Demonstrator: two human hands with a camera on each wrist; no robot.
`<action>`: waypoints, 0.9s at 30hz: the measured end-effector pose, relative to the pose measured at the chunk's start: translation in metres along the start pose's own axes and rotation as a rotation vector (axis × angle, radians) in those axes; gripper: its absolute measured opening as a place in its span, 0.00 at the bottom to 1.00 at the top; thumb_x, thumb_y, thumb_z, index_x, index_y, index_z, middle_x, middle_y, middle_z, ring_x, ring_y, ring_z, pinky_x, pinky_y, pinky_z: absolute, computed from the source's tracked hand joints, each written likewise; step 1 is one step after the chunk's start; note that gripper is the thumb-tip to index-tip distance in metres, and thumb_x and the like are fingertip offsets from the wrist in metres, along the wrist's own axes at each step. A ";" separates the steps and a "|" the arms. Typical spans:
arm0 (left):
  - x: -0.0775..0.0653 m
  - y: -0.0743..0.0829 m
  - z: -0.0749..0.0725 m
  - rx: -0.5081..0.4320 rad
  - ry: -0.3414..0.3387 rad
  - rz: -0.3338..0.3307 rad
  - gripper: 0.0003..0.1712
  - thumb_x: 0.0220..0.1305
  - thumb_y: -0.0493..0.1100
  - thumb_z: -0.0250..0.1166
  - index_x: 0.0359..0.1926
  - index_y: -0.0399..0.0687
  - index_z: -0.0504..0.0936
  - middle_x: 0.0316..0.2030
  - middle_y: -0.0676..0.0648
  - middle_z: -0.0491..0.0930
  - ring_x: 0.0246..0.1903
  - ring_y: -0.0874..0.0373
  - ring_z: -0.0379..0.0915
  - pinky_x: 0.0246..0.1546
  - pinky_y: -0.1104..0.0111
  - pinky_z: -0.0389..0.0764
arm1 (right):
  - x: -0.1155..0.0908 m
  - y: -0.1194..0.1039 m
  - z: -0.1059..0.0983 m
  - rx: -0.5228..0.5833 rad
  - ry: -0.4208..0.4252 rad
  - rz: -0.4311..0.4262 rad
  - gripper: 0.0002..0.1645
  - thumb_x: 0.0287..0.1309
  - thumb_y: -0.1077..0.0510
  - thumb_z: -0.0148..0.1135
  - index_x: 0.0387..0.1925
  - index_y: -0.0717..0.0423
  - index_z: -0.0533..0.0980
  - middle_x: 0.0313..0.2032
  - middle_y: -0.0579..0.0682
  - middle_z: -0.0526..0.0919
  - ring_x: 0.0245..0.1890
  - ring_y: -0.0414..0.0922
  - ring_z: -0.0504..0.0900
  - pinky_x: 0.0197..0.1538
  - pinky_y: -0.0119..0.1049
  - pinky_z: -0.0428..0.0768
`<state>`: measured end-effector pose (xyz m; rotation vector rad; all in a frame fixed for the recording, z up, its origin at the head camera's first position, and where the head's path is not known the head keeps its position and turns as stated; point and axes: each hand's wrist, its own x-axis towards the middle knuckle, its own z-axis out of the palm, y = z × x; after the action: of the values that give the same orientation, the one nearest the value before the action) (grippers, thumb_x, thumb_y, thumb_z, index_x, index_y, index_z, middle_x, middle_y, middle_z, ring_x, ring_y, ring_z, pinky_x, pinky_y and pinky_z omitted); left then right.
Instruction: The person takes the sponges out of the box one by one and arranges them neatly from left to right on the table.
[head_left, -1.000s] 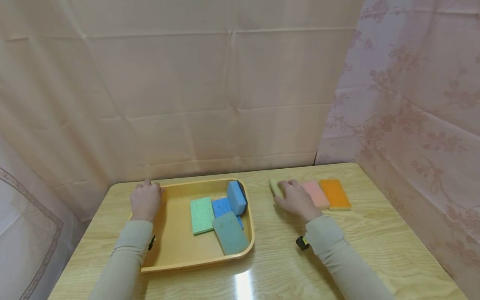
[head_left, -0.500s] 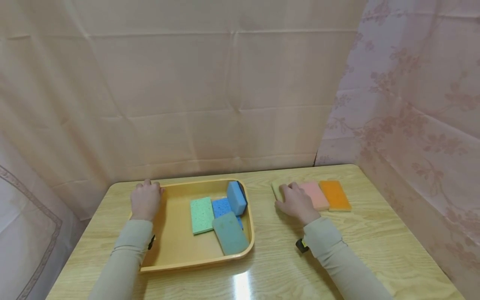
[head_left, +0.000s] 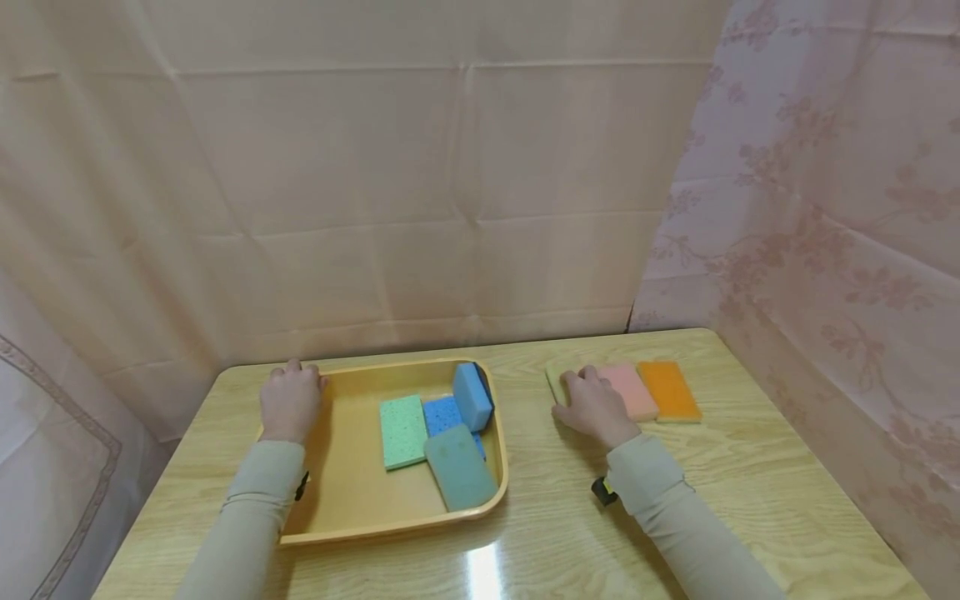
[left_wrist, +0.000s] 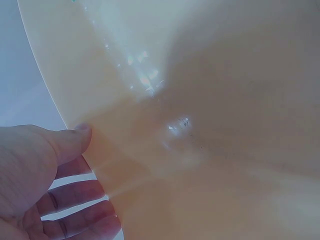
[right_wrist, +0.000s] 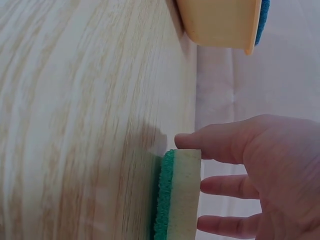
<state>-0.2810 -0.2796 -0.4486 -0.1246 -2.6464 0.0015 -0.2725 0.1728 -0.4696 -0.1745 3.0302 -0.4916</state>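
Note:
At the left, my left hand [head_left: 291, 404] grips the rim of a yellow plastic tub [head_left: 390, 529]. In the left wrist view its thumb lies on the inner wall [left_wrist: 115, 150], with the other fingers outside. My right hand [head_left: 596, 408] rests on a pale yellow sponge [head_left: 557, 383] with a green scouring layer [right_wrist: 164, 200], which faces down to the table. The right wrist view has the thumb along the sponge's end and fairly straight fingertips against its cream face. Right of it lie a pink sponge [head_left: 630, 390] and an orange sponge [head_left: 670, 390].
Inside the tub are a light green sponge [head_left: 403, 432], a dark blue sponge [head_left: 442, 412], a grey-green sponge [head_left: 461, 468] and a blue sponge [head_left: 472, 396] leaning on the right wall. The wooden table [head_left: 750, 483] meets a beige curtain [head_left: 375, 208] behind.
My right hand has shifted slightly right with the pale yellow sponge, which lay tilted at first and now lies flatter, close to the pink one. The left hand stays on the tub.

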 end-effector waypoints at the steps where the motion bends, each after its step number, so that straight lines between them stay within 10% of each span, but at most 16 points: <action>1: 0.000 0.000 0.000 -0.001 -0.002 -0.002 0.15 0.64 0.41 0.72 0.32 0.29 0.83 0.29 0.31 0.78 0.24 0.36 0.75 0.20 0.46 0.78 | 0.000 0.000 0.000 -0.001 -0.002 0.002 0.38 0.61 0.47 0.69 0.67 0.61 0.71 0.59 0.67 0.70 0.48 0.63 0.75 0.43 0.56 0.79; 27: 0.001 -0.003 0.004 0.004 0.010 0.009 0.16 0.63 0.42 0.72 0.30 0.29 0.83 0.27 0.31 0.77 0.21 0.38 0.74 0.17 0.49 0.77 | 0.003 -0.006 0.001 -0.008 -0.042 0.055 0.39 0.60 0.47 0.71 0.66 0.60 0.68 0.56 0.67 0.67 0.35 0.56 0.73 0.32 0.47 0.75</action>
<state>-0.2841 -0.2829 -0.4518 -0.1355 -2.6361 0.0093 -0.2748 0.1660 -0.4691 -0.1006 2.9871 -0.4651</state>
